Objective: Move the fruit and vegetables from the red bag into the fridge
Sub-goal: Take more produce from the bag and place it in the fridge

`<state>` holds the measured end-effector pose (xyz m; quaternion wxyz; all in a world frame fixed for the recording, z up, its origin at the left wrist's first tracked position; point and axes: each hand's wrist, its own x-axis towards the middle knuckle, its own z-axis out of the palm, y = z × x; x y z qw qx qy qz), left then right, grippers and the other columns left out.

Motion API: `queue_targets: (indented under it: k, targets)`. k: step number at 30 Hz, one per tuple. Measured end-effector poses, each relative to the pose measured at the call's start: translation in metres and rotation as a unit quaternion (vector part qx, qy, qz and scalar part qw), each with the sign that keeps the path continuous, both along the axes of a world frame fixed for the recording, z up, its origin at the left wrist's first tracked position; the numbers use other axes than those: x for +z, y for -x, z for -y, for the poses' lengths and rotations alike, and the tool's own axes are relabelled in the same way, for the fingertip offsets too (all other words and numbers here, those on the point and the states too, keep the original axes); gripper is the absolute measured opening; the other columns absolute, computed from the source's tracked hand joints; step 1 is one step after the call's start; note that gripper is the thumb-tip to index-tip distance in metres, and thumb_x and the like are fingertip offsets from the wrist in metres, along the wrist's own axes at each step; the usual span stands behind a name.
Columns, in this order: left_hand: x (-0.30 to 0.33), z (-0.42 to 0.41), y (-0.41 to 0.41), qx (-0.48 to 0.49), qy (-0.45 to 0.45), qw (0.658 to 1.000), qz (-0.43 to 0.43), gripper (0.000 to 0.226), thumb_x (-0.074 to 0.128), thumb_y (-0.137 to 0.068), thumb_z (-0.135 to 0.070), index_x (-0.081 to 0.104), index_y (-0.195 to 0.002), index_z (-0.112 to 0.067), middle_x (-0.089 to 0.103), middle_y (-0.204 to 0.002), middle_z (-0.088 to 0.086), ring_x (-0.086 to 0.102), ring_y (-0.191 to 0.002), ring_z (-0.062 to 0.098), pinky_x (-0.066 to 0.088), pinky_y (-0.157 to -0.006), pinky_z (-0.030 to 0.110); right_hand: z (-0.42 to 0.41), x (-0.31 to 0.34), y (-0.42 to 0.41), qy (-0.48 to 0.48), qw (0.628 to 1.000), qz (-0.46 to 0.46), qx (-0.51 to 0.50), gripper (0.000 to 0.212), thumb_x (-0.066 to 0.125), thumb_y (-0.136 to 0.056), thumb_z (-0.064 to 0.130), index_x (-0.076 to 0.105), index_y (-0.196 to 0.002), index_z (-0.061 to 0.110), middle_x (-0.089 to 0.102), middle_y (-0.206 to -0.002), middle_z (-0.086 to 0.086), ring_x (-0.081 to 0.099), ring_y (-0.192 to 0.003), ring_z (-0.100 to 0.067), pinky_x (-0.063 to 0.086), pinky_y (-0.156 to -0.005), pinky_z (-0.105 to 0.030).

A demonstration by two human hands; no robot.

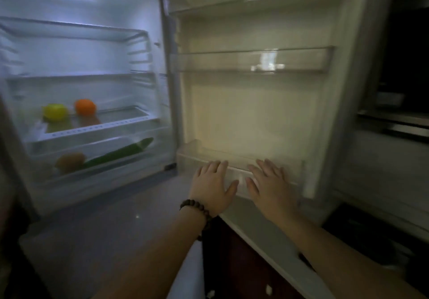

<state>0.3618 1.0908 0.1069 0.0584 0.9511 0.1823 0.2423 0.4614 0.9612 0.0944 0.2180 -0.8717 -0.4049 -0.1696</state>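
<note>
The fridge stands open, its lit interior (88, 57) on the left and its door (255, 113) swung out to the right. On a glass shelf sit a yellow fruit (55, 112) and an orange (85, 107). In the drawer below lie a brown fruit (69, 162) and a long green cucumber (120, 152). My left hand (212, 186) and my right hand (270, 185) lie flat with straight fingers against the lowest door bin (239, 173). Neither hand holds anything. The red bag is out of view.
The door carries clear bins, one at mid height (255, 60) and others above. A dark red cabinet front (243, 264) lies under my forearms. A dark counter with appliances (399, 117) stands to the right of the door. A bead bracelet (197, 210) circles my left wrist.
</note>
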Motion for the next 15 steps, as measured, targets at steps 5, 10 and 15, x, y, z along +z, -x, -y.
queue_targets:
  k: [5,10,15]
  targets:
    - [-0.015,0.113,-0.056,-0.122,-0.015,0.992,-0.008,0.065,0.032,-0.092,-0.055,0.025,-0.145,-0.019,0.031,-0.150,0.002,0.023,-0.139,0.020,0.014,-0.115,0.036,0.129,-0.014,-0.024,0.023,0.995,0.001,-0.093,0.061,0.018,-0.090,0.047,0.053,-0.130,0.019,0.048,-0.141,-0.006,0.038,-0.133,-0.027,0.029,-0.109,-0.051]
    - [-0.028,0.253,-0.090,-0.228,-0.011,0.974,-0.001,0.069,0.028,-0.087,-0.057,0.033,-0.142,-0.016,0.038,-0.146,0.006,0.029,-0.136,0.024,0.017,-0.115,0.042,0.280,-0.033,-0.026,0.027,0.978,-0.032,-0.205,0.046,0.029,-0.099,0.039,0.036,-0.142,0.024,0.030,-0.152,-0.002,0.018,-0.143,-0.022,0.013,-0.117,-0.043]
    - [-0.055,0.421,-0.104,-0.325,0.007,0.946,-0.009,0.073,0.022,-0.083,-0.061,0.037,-0.139,-0.017,0.043,-0.142,0.006,0.036,-0.132,0.024,0.023,-0.112,0.044,0.452,-0.054,-0.003,0.017,0.947,-0.053,-0.316,0.045,0.032,-0.098,0.040,0.038,-0.141,0.025,0.034,-0.149,-0.001,0.024,-0.140,-0.022,0.015,-0.117,-0.043]
